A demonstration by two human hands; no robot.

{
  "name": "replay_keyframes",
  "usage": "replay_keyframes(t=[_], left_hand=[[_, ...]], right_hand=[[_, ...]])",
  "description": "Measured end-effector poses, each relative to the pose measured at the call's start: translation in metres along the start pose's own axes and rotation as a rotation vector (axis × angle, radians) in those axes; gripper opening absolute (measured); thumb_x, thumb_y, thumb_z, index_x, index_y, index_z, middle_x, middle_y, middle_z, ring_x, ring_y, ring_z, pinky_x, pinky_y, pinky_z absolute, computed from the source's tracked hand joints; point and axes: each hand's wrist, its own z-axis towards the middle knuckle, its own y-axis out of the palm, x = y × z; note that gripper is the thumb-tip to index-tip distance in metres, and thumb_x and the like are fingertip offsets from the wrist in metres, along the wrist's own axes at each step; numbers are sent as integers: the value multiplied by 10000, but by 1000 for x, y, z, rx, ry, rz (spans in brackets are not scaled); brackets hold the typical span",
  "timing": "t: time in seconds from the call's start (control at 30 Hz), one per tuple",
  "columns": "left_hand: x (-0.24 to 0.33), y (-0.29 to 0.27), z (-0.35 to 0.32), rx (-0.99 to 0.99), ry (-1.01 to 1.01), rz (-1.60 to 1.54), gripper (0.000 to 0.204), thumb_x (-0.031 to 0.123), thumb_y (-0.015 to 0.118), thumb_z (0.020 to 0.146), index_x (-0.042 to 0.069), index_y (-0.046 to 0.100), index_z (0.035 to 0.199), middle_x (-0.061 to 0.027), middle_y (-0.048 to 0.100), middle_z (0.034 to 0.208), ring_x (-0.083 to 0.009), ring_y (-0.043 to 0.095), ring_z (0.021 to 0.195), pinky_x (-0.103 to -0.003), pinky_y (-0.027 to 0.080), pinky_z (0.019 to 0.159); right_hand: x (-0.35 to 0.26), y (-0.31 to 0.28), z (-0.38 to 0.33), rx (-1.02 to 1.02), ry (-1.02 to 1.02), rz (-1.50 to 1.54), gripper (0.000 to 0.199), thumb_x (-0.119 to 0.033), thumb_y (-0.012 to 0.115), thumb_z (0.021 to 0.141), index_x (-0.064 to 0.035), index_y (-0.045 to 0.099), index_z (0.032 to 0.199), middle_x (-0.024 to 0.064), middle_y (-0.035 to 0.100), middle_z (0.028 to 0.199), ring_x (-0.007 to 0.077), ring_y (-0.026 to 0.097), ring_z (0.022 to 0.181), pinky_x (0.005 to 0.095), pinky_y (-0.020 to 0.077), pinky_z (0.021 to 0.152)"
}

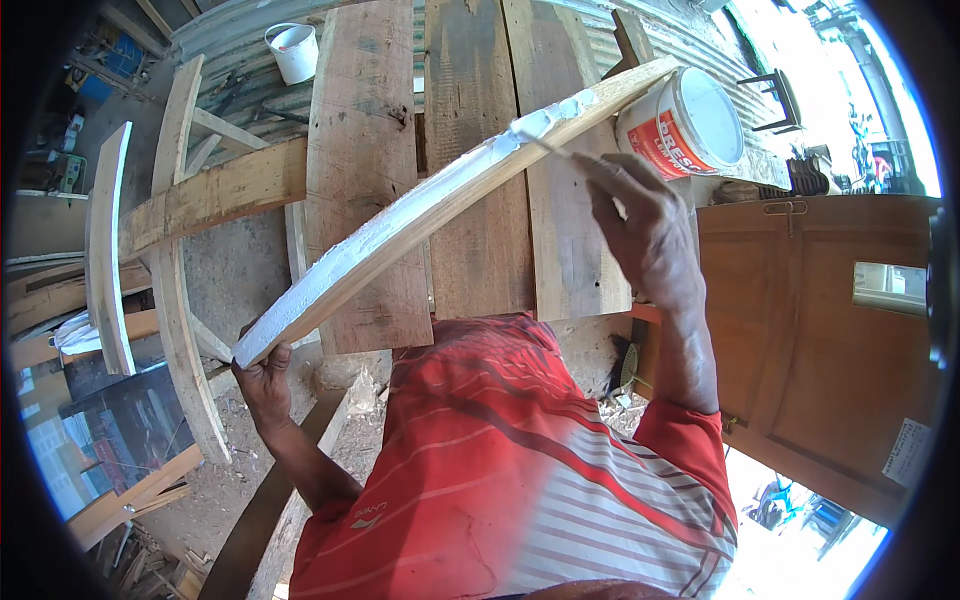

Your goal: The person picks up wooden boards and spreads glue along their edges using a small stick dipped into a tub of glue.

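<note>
A long wooden board [400, 238] slants across the bench, its upward face coated with white paste [370, 220]. My left hand [264, 380] is closed around its lower left end. Near its far end, my right hand [645, 215] pinches a thin tool [545, 143] with a pale handle. The tool's tip is smeared white and touches the paste, so I cannot make out its exact kind. Beyond my right hand, next to the board's far end, stands a white bucket [712, 118] with a red label.
Wide rough planks [365, 180] form the bench top in front of me. A smaller white bucket [293, 55] stands at the far left. Wooden frames and a white-edged board [108, 250] stand on the left. A brown panelled door [770, 320] is at the right.
</note>
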Motion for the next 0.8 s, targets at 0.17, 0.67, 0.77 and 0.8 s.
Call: replay_keyframes(t=[0.17, 0.67, 0.77, 0.8], left_hand=[[2, 2, -1, 19, 14, 10, 449, 292, 803, 931, -21, 668, 1225, -59, 678, 1136, -170, 611, 1063, -343, 465, 977], [0, 3, 1, 10, 16, -15, 471, 311, 810, 924, -19, 670, 1230, -60, 676, 1124, -179, 616, 1054, -344, 470, 965], [2, 6, 3, 16, 29, -38, 474, 318, 809, 925, -22, 671, 1226, -61, 675, 1121, -178, 620, 1050, -340, 471, 962], [3, 7, 4, 14, 24, -48, 476, 321, 809, 925, -23, 672, 1224, -62, 675, 1119, -178, 622, 1047, -340, 471, 961]], right_hand=[[-14, 4, -1, 25, 49, -36, 330, -23, 704, 894, -89, 718, 1217, 118, 690, 1038, 326, 687, 940, 443, 560, 785], [-25, 14, -12, 49, -40, 24, 379, -9, 712, 871, -119, 721, 1234, 93, 686, 1053, 300, 689, 911, 425, 568, 764], [-15, 14, -15, 102, 62, -191, 423, -1, 709, 864, -124, 708, 1269, 97, 676, 1048, 297, 689, 908, 416, 572, 757], [-18, 17, -18, 103, 62, -191, 423, -1, 709, 864, -124, 708, 1269, 97, 676, 1048, 297, 689, 908, 416, 572, 757]])
